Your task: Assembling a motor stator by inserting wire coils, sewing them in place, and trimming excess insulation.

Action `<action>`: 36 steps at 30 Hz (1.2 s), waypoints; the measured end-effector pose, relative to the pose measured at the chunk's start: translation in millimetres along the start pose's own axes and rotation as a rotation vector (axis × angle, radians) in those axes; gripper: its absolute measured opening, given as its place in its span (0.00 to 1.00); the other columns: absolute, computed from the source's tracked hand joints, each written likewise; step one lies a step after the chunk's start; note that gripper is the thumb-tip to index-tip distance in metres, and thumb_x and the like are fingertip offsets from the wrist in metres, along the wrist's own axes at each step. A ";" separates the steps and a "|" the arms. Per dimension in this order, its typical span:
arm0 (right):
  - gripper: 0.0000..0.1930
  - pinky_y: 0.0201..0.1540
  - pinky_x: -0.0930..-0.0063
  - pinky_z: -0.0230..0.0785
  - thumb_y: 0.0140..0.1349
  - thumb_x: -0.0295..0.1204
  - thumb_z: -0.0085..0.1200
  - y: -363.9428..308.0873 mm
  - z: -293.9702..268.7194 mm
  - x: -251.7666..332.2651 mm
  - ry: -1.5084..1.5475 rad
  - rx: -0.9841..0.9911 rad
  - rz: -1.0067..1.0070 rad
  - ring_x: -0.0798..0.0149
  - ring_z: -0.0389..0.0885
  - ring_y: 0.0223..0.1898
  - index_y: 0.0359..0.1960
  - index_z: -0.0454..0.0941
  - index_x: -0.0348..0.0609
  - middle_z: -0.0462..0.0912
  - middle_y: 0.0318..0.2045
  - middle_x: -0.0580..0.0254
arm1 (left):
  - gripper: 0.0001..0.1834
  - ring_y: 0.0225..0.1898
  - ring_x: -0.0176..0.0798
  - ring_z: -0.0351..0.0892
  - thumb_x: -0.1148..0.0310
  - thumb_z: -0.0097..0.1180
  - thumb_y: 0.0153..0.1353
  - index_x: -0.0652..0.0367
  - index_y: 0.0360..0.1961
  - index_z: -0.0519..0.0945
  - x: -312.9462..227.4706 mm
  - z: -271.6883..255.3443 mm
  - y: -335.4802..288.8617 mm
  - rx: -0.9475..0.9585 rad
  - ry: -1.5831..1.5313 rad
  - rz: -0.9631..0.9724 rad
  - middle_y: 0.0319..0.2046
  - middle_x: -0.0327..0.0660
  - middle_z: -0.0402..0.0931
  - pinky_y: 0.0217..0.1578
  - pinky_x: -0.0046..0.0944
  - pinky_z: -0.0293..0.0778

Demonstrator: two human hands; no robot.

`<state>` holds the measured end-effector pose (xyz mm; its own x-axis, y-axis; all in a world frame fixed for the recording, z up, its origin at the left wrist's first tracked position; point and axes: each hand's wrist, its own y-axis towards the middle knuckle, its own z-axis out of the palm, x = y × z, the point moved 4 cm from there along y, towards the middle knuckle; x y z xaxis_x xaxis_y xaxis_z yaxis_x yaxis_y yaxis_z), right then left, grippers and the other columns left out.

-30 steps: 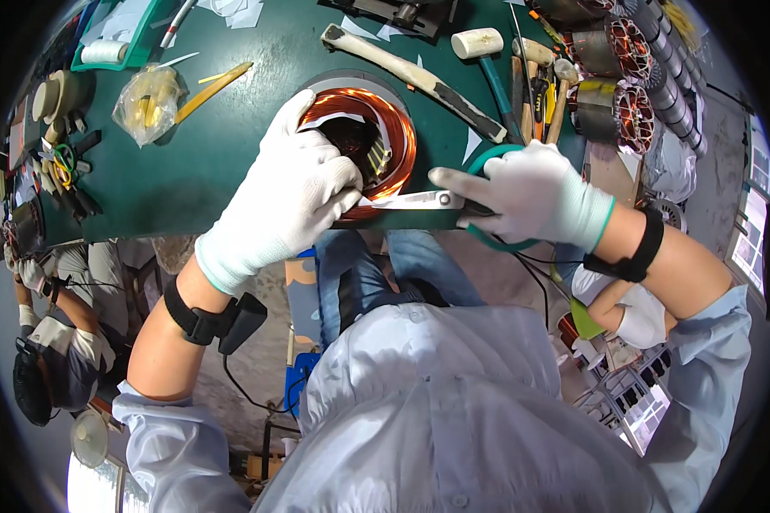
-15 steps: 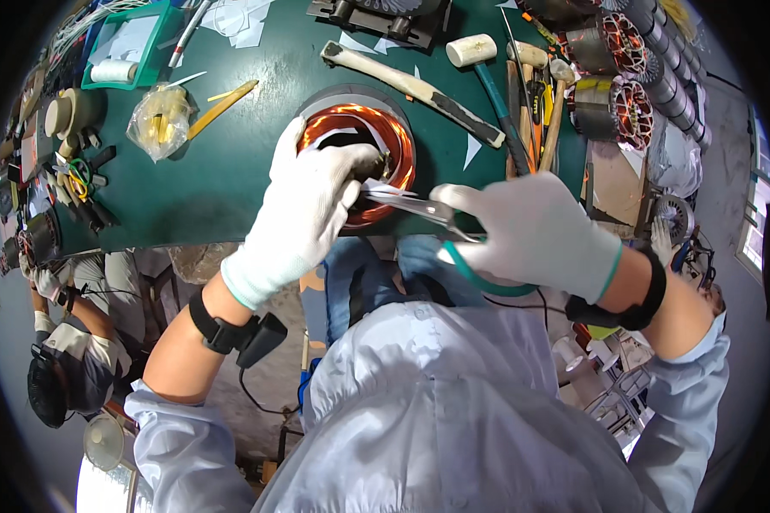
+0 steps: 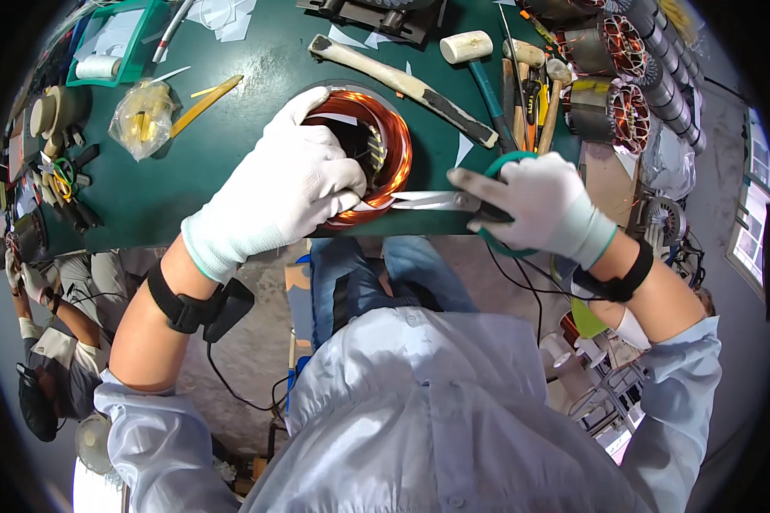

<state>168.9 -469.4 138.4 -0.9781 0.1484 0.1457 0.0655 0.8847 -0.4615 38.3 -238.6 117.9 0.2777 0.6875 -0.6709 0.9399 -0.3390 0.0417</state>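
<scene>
A motor stator with a ring of copper windings (image 3: 399, 158) stands on the green table in front of me. My left hand (image 3: 287, 175), in a white glove, lies over its left side. The thumb stretches along the upper rim while the other fingers curl at the near edge, pinching a small white paper slip (image 3: 370, 205). To the right, my gloved right hand (image 3: 539, 201) grips green-handled scissors (image 3: 432, 201). Their blades are slightly apart, with the tips by the near right part of the windings. The left palm hides part of the stator's inside.
A white-headed mallet (image 3: 468, 49), a long worn wooden bar (image 3: 402, 85) and several hand tools lie beyond the stator. Wound stators (image 3: 592, 111) stand at right. A plastic bag (image 3: 143, 120) and a green tray (image 3: 137, 51) are at left. Another person (image 3: 64, 342) works at far left.
The scissors have drawn back rightward from the paper, and their blades now point left beside the windings. My left hand has shifted slightly left and down, its fingers still curled at the stator.
</scene>
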 end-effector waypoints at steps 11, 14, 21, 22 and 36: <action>0.34 0.26 0.63 0.73 0.57 0.51 0.66 27.2 8.7 -21.9 -0.025 -0.184 -0.232 0.61 0.82 0.26 0.68 0.73 0.74 0.78 0.23 0.67 | 0.03 0.39 0.44 0.79 0.70 0.65 0.55 0.52 0.32 0.83 -4.9 6.9 -3.1 -0.085 0.005 -0.073 0.26 0.37 0.77 0.74 0.64 0.51; 0.33 0.27 0.64 0.74 0.57 0.50 0.67 26.1 7.4 -21.9 0.031 -0.174 -0.234 0.61 0.84 0.27 0.66 0.74 0.75 0.80 0.24 0.68 | 0.04 0.39 0.44 0.80 0.71 0.65 0.55 0.52 0.32 0.83 -4.7 8.9 -3.3 -0.094 0.023 -0.069 0.26 0.37 0.77 0.74 0.64 0.51; 0.33 0.28 0.66 0.73 0.56 0.49 0.68 30.8 7.3 -31.8 0.060 -0.174 -0.325 0.62 0.85 0.28 0.66 0.75 0.76 0.81 0.24 0.71 | 0.05 0.39 0.44 0.80 0.72 0.65 0.53 0.52 0.32 0.84 -2.6 12.1 -4.1 -0.113 0.049 -0.059 0.26 0.36 0.77 0.74 0.63 0.51; 0.33 0.28 0.66 0.73 0.56 0.49 0.68 29.3 8.4 -33.9 0.062 -0.172 -0.324 0.62 0.85 0.28 0.66 0.75 0.76 0.81 0.24 0.71 | 0.05 0.39 0.44 0.80 0.72 0.65 0.53 0.52 0.32 0.84 -2.8 12.6 -4.3 -0.111 0.047 -0.059 0.26 0.36 0.77 0.74 0.63 0.51; 0.28 0.30 0.64 0.74 0.58 0.49 0.66 20.3 1.7 -5.8 0.050 -0.122 -0.218 0.60 0.84 0.27 0.62 0.79 0.70 0.82 0.24 0.69 | 0.05 0.40 0.45 0.80 0.72 0.66 0.52 0.53 0.31 0.84 -4.7 17.7 -7.7 -0.099 0.040 -0.084 0.27 0.37 0.76 0.74 0.63 0.51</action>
<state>175.5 -453.0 126.6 -0.9611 -0.0330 0.2743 -0.1196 0.9447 -0.3054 26.2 -250.6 107.6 0.2029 0.7366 -0.6452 0.9747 -0.2153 0.0607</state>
